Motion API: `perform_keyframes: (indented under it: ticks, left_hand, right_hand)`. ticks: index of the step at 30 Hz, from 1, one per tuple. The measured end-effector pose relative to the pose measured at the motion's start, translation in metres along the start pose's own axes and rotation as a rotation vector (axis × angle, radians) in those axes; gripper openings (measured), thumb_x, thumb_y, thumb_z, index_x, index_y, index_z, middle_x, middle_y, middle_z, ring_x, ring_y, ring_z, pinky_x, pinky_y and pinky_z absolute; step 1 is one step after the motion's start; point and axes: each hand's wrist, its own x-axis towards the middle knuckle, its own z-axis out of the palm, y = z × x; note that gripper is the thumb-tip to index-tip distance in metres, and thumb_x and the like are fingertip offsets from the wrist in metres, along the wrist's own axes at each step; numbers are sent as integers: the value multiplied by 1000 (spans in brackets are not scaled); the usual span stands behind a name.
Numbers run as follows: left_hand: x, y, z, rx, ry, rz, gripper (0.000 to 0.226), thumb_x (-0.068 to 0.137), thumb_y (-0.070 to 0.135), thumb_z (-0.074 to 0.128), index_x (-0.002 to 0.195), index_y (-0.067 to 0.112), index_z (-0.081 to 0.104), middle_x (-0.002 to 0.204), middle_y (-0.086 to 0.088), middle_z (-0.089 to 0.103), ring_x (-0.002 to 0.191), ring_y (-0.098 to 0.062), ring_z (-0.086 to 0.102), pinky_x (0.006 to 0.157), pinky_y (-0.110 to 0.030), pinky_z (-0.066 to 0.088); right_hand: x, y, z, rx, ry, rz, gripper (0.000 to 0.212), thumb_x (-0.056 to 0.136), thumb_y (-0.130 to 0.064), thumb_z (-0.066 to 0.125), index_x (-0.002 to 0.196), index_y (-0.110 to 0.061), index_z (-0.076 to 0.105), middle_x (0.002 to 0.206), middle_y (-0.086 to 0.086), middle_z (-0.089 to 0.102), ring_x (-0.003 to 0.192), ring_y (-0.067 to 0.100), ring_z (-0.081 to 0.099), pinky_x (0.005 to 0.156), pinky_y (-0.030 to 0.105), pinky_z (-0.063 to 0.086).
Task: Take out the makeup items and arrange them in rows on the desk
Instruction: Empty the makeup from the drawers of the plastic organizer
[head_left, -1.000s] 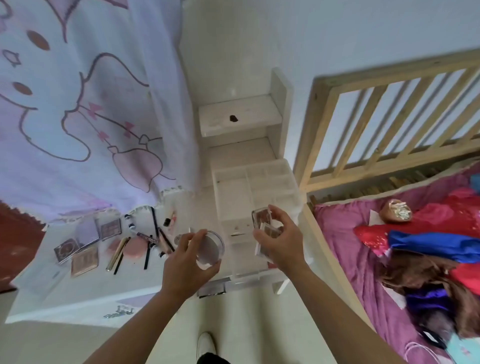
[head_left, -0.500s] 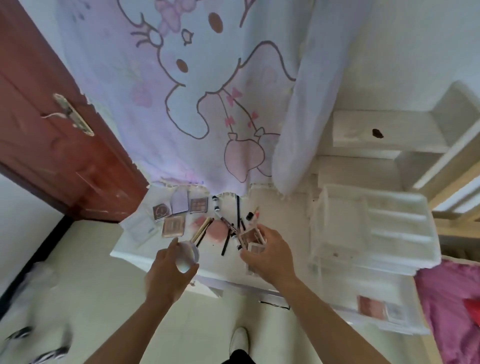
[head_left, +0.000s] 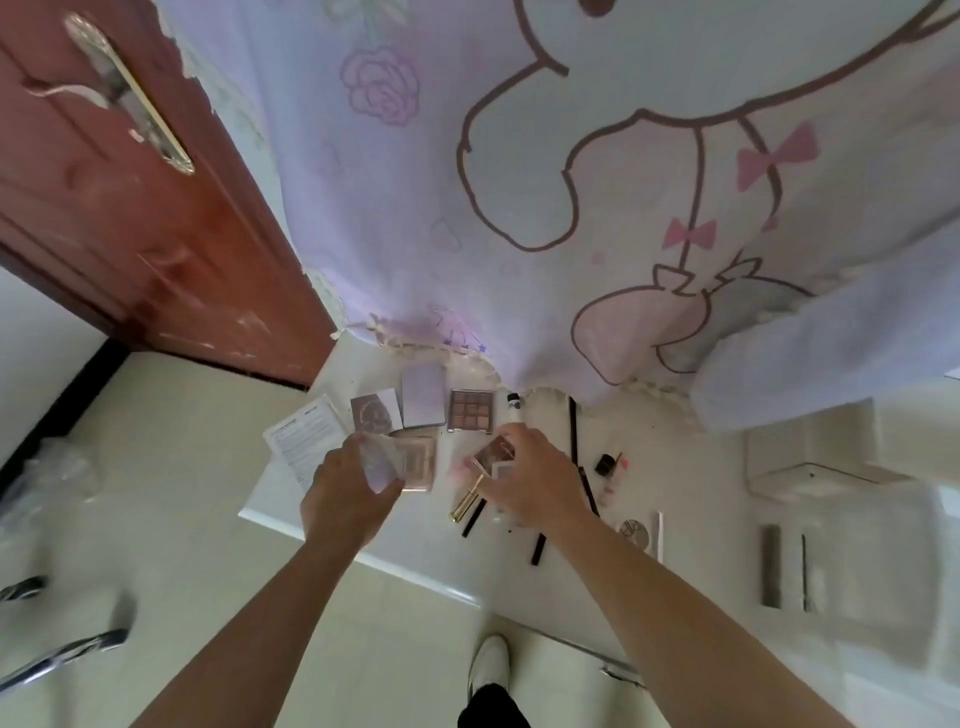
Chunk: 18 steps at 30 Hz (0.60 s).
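While both hands are hovering low over the desk (head_left: 291, 512), the placing step looks underway: the left hand (head_left: 345, 486) is gripping a round clear compact (head_left: 382, 460), the right hand (head_left: 530, 480) a small square palette (head_left: 493, 453). Each needs an open slot beside the flat glossy palettes (head_left: 470, 418) lined up farther back.

Makeup items, relative to the nine-pan palette (head_left: 470, 411), which lies flat and open-faced at the desk's (head_left: 561, 582) back edge:
- Lilac compact (head_left: 423, 395): closed, flat, just left.
- Brown printed case (head_left: 375, 413): flat, further left.
- Beige palette (head_left: 415, 464): flat, in front-left, partly hidden.
- Round clear case (head_left: 382, 462): held above the desk, front-left.
- Small brown palettes (head_left: 496, 454): held, directly in front.
- Gold tube (head_left: 466, 500): lying slanted, further in front.
- Black pencils (head_left: 573, 431): lying lengthwise, right.
- Pink lipstick (head_left: 612, 470): right, beyond the pencils.
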Motion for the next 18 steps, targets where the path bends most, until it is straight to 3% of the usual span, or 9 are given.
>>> perform_keyframes:
  ticks: [6, 9, 14, 16, 18]
  left_hand:
    - [72, -11, 7, -2, 18, 1, 76, 74, 64, 69, 133, 26, 37, 117, -6, 57, 111, -30, 54, 79, -44, 50]
    - [99, -7, 13, -12, 50, 1, 65, 75, 71, 61, 120, 27, 41, 113, -6, 57, 107, -30, 54, 77, -42, 49]
    - [156, -10, 12, -19, 92, -65, 63, 81, 61, 65, 120, 17, 42, 118, -15, 54, 112, -36, 52, 82, -44, 47]
    - [179, -10, 12, 14, 79, -94, 64, 82, 56, 67, 122, 14, 40, 122, -16, 52, 117, -37, 50, 86, -46, 46]
    - [198, -11, 16, 45, 48, -101, 63, 85, 53, 66, 125, 12, 40, 127, -17, 50, 120, -37, 49, 88, -46, 46]
  right_hand:
    - [86, -30, 34, -72, -62, 5, 54, 70, -35, 72, 120, -32, 52, 124, -7, 52, 106, 17, 60, 84, 29, 45]
    - [118, -31, 48, -85, -26, 27, 55, 76, -38, 72, 126, -29, 52, 127, -3, 51, 111, 19, 58, 89, 32, 47]
    - [155, -30, 72, 9, 14, -45, 54, 82, -47, 73, 126, -23, 54, 132, 1, 44, 120, 17, 47, 95, 33, 44]
    - [162, -29, 76, 123, 26, -46, 44, 87, -43, 69, 121, -20, 55, 126, 3, 45, 114, 10, 41, 91, 28, 40]
    - [166, -29, 77, 206, 51, -45, 24, 89, -40, 62, 102, -23, 51, 113, 4, 48, 101, 6, 38, 83, 25, 35]
